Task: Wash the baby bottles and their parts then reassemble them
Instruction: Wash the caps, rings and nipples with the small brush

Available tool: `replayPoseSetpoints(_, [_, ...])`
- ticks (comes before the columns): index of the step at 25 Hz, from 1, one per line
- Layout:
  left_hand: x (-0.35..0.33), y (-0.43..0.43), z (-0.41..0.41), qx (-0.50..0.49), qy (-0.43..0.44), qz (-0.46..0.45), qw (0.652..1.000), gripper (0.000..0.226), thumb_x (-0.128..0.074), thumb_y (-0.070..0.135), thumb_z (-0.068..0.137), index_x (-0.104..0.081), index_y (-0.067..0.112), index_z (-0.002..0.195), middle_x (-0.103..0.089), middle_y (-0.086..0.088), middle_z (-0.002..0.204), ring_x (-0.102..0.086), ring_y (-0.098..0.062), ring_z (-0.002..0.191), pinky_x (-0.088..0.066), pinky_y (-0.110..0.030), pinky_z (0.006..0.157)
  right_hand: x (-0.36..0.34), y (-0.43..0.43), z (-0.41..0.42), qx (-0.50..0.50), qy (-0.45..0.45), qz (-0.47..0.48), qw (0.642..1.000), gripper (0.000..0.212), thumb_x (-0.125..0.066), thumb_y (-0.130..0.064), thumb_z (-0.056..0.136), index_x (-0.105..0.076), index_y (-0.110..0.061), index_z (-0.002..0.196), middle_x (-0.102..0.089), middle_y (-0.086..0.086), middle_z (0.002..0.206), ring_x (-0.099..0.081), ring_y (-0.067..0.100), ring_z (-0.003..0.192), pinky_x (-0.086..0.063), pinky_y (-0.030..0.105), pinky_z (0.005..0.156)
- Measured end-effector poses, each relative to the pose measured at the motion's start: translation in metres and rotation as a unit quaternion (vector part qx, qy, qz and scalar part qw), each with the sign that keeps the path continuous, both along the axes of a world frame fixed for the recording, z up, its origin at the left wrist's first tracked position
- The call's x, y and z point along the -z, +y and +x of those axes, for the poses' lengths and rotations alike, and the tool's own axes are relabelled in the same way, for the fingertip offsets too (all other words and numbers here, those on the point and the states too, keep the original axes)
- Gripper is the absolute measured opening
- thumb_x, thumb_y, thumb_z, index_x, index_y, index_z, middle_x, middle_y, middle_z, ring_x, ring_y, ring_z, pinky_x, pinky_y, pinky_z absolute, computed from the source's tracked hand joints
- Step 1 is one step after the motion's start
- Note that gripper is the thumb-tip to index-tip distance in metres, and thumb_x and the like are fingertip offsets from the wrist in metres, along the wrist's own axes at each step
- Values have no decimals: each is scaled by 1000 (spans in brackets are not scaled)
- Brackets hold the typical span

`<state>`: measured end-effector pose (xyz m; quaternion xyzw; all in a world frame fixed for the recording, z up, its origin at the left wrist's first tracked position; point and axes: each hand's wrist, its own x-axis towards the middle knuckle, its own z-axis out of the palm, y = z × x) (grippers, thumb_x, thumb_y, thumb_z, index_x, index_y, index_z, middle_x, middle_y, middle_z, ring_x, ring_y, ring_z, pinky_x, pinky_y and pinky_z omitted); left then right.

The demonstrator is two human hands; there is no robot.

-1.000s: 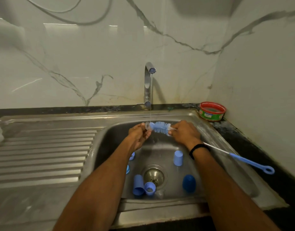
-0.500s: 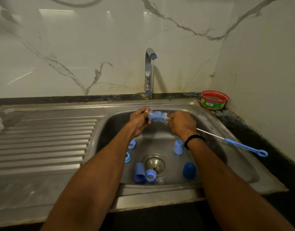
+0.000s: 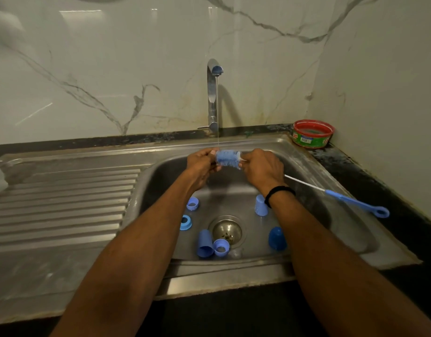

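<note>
The right hand (image 3: pixel 260 170) is clenching its grip round the wire of the bottle brush (image 3: pixel 227 158) under the running tap (image 3: pixel 212 93); the left hand (image 3: pixel 201 166) is gripping the bristle tip, its fingertips hidden. Blue bottle parts (image 3: pixel 205 243) are lying in the sink (image 3: pixel 161 181). The label on the red tub (image 3: pixel 313 133) is showing too blurred to read

Both hands meet under the tap's (image 3: pixel 212 93) thin stream, at the sink's (image 3: pixel 161 183) 12 o'clock edge. The right hand (image 3: pixel 261 169) grips the brush (image 3: pixel 227 158) just behind its bristles, handle trailing toward 4 o'clock. The left hand (image 3: pixel 201 164) pinches a small pale part (image 3: pixel 213 152) at the bristle tip. Round the drain (image 3: pixel 227 230) lie a cup (image 3: pixel 261 205) at 1 o'clock, a cap (image 3: pixel 277 238) at 4, a tube (image 3: pixel 205 242) at 7 and a ring (image 3: pixel 186 222) at 9
</note>
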<state>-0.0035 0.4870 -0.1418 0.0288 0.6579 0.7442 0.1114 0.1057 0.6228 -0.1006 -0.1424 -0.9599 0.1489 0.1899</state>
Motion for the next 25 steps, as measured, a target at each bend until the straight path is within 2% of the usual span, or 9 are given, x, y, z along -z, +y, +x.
replayPoseSetpoints(5, [1, 2, 1, -15, 6, -11, 1000, 25, -62, 26, 99, -70, 5, 110, -75, -16, 93, -67, -18, 71, -60, -31, 74, -3, -3, 1, 15, 12, 27, 999, 29, -62, -33, 95, -68, -17, 119, -70, 8, 108, -65, 26, 95, -46, 31, 75])
replayPoseSetpoints(7, [-5, 1, 1, -13, -2, 16, 1000, 21, -63, 23, 98, -71, 6, 108, -75, -17, 99, -71, -20, 80, -60, -31, 78, -3, -1, 1, 8, 1, -35, 999, 27, -63, -33, 93, -70, -17, 113, -70, 8, 100, -60, 21, 83, -43, 26, 65])
replayPoseSetpoints(10, [-12, -3, 2, -3, -27, 73, 997, 15, -58, 7, 99, -71, 10, 105, -71, -15, 110, -69, -24, 100, -60, -34, 86, -1, 4, -4, -3, -7, -197, 980, 28, -64, -36, 88, -72, -11, 99, -67, 5, 82, -61, 17, 72, -47, 24, 50])
replayPoseSetpoints(11, [-12, -3, 1, -1, -35, 81, 996, 17, -56, 5, 100, -71, 10, 106, -70, -15, 113, -68, -25, 103, -60, -36, 87, -2, 4, -3, -5, -10, -202, 979, 28, -64, -36, 88, -73, -11, 98, -67, 5, 81, -61, 17, 72, -46, 23, 50])
replayPoseSetpoints(15, [-9, 1, 7, -2, -74, 73, 995, 22, -63, 16, 98, -66, 1, 113, -71, -21, 112, -73, -29, 100, -63, -34, 79, -3, -4, 3, 0, -10, -22, 1000, 28, -63, -35, 93, -70, -17, 114, -69, 8, 101, -62, 22, 87, -40, 24, 66])
replayPoseSetpoints(16, [-9, 3, 8, -8, -72, 61, 995, 25, -65, 19, 97, -65, 0, 114, -71, -21, 111, -74, -28, 97, -63, -33, 76, -2, -5, 3, 3, -6, -7, 1000, 28, -63, -35, 93, -70, -17, 113, -69, 8, 101, -63, 24, 90, -39, 25, 68])
replayPoseSetpoints(20, [-15, 4, 3, -15, -55, 100, 993, 17, -56, 0, 98, -69, 6, 107, -68, -19, 116, -69, -27, 101, -62, -32, 77, -2, 0, -1, 2, -7, -119, 993, 23, -61, -35, 91, -71, -15, 91, -66, 5, 82, -57, 15, 68, -33, 21, 51])
replayPoseSetpoints(22, [-14, 5, 1, -21, -69, 101, 992, 14, -58, 8, 99, -68, 6, 110, -68, -18, 116, -69, -27, 102, -62, -35, 81, -2, 0, -1, -8, 5, -82, 997, 25, -61, -37, 93, -73, -17, 103, -68, 5, 87, -53, 12, 67, -36, 20, 54])
replayPoseSetpoints(25, [-6, 9, 9, -18, -94, 39, 995, 33, -65, 27, 98, -61, 0, 115, -71, -15, 103, -71, -25, 95, -60, -31, 75, -1, -8, 1, 0, 11, 1, 1000, 27, -63, -36, 94, -71, -17, 112, -70, 7, 98, -52, 16, 77, -39, 25, 67])
